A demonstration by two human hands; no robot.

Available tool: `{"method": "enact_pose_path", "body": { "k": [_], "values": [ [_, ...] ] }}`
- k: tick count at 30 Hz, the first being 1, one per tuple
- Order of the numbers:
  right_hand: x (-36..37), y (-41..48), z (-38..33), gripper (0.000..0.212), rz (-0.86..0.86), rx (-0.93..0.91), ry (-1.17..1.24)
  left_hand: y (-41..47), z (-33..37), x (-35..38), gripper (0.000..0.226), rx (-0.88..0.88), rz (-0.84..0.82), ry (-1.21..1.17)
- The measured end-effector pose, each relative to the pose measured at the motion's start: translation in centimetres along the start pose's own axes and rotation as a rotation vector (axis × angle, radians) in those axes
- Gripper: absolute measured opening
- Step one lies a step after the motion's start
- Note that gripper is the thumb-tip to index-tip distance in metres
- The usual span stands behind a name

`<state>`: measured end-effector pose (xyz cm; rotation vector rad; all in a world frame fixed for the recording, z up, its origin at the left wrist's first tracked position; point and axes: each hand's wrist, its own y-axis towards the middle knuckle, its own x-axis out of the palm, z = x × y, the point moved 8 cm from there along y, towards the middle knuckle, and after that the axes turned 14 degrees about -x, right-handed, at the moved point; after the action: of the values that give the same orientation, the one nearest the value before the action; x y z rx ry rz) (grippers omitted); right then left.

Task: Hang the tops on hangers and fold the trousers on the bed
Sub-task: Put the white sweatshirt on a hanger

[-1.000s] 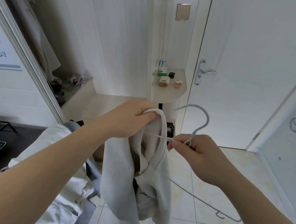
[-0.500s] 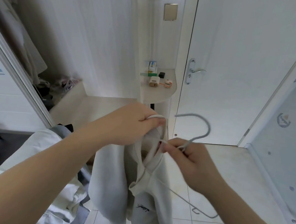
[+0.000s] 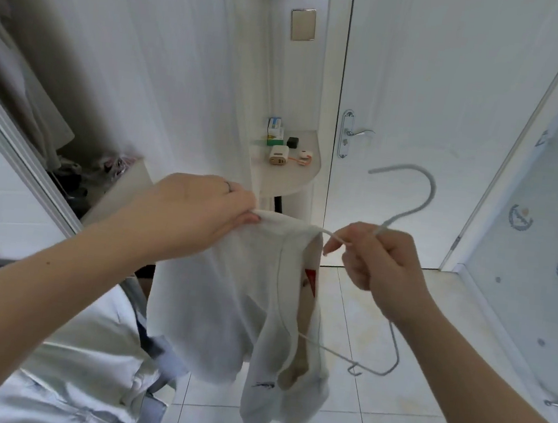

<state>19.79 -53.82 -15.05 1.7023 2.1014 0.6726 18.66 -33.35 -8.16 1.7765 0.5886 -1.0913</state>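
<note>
A white top point(image 3: 226, 309) hangs in the air in front of me, its neck opening turned to the right with a red label inside. My left hand point(image 3: 194, 216) is shut on the top's collar edge. My right hand point(image 3: 379, 259) grips the neck of a grey wire hanger point(image 3: 422, 205), whose hook points up and left. One arm of the hanger runs into the top's neck opening; the other arm and a small lower hook stick out below at the right.
A pile of pale clothes point(image 3: 76, 362) lies at the lower left. A small rounded shelf point(image 3: 295, 178) with boxes and small items stands ahead, beside a white door point(image 3: 421, 88) with a metal handle. A glass panel point(image 3: 550, 240) is at the right. Tiled floor lies below.
My hands have moved apart, stretching the collar wide. The top has turned so its red label shows, and the hanger's hook has risen and shifted right.
</note>
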Motion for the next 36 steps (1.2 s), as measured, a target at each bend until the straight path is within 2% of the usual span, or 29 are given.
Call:
{"method": "enact_pose_path", "body": {
  "k": [6, 9, 13, 14, 16, 18, 19, 22, 24, 26, 29, 31, 33, 36],
  "values": [
    [2.2, 1.8, 0.1, 0.042, -0.070, -0.013, -0.064, 0.0, 4.1, -0.6, 0.036, -0.004, 0.064, 0.030],
    [3.9, 2.0, 0.5, 0.054, -0.146, -0.062, -0.176, -0.1, 5.0, 0.3, 0.037, -0.002, 0.087, -0.058],
    [3.9, 2.0, 1.0, 0.044, -0.174, -0.020, -0.221, -0.8, 3.3, 2.1, 0.034, -0.080, 0.051, -0.116],
    [3.4, 1.9, 0.7, 0.036, -0.158, -0.047, -0.240, -0.8, 2.2, 2.6, 0.034, -0.146, 0.017, -0.145],
    [1.6, 1.4, -0.6, 0.019, -0.066, -0.212, -0.404, -1.2, 0.0, 3.6, 0.036, -0.280, -0.033, -0.210],
    [0.3, -0.1, -1.8, 0.021, 0.029, -0.389, -0.537, -1.9, -1.6, 3.6, 0.036, -0.361, 0.010, -0.258],
    [0.2, -1.0, -1.5, 0.021, 0.026, -0.413, -0.538, -2.3, -2.2, 3.3, 0.037, -0.399, 0.035, -0.274],
    [2.4, -3.2, 2.6, 0.026, -0.180, -0.203, -0.455, -3.1, -2.9, 2.4, 0.038, -0.474, 0.131, -0.305],
    [4.6, -4.2, 5.7, 0.042, -0.371, -0.037, -0.449, -3.5, -2.7, 1.9, 0.035, -0.509, 0.171, -0.333],
    [6.1, -4.3, 7.3, 0.049, -0.466, 0.016, -0.446, -3.8, -2.6, 1.8, 0.026, -0.554, 0.183, -0.373],
    [6.9, -3.6, 7.5, 0.013, -0.420, 0.023, -0.458, -4.5, -3.1, 2.5, 0.023, -0.627, 0.183, -0.399],
    [6.8, -3.7, 7.2, 0.021, -0.379, -0.010, -0.490, -5.2, -3.5, 2.8, 0.026, -0.660, 0.193, -0.415],
    [7.1, -4.6, 7.2, 0.028, -0.411, -0.007, -0.477, -5.9, -3.8, 2.9, 0.029, -0.689, 0.202, -0.411],
    [8.1, -6.3, 8.4, 0.019, -0.549, 0.045, -0.418, -6.5, -3.7, 2.8, 0.031, -0.684, 0.220, -0.396]
  ]
}}
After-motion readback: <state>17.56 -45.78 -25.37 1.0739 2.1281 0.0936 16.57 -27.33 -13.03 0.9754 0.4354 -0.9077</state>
